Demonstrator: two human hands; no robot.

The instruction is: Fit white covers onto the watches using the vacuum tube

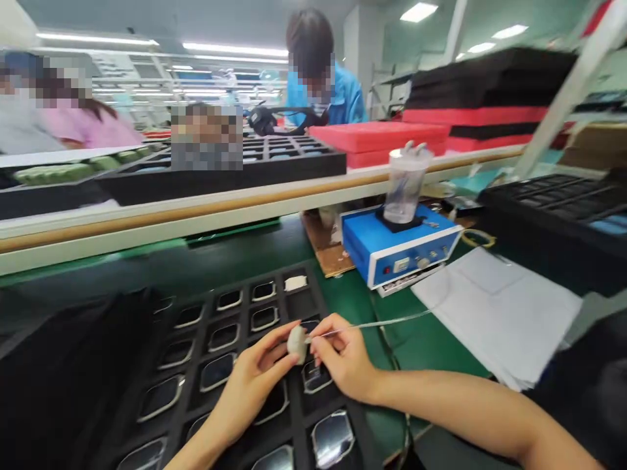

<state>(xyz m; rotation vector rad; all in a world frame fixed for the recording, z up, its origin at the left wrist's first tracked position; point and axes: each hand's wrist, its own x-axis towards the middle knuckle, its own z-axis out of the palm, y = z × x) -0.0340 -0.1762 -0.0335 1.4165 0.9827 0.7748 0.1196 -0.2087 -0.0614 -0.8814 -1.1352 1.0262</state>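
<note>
Between the thumb and fingers of my left hand is a small pale beige part with rounded edges, held up on its side. My right hand pinches the end of a thin clear tube, its tip close against the part's right side; I cannot tell whether they touch. Both hands are above a black foam tray. Its compartments hold several dark, glossy squarish frames with pale rims, such as the shiny one at the front. A white piece lies in a far compartment.
A blue control box bears a clear canister. White sheets lie at the right, near a black divided tray. Black cloth-like material fills the left. Above runs a shelf edge. A co-worker in blue is beyond.
</note>
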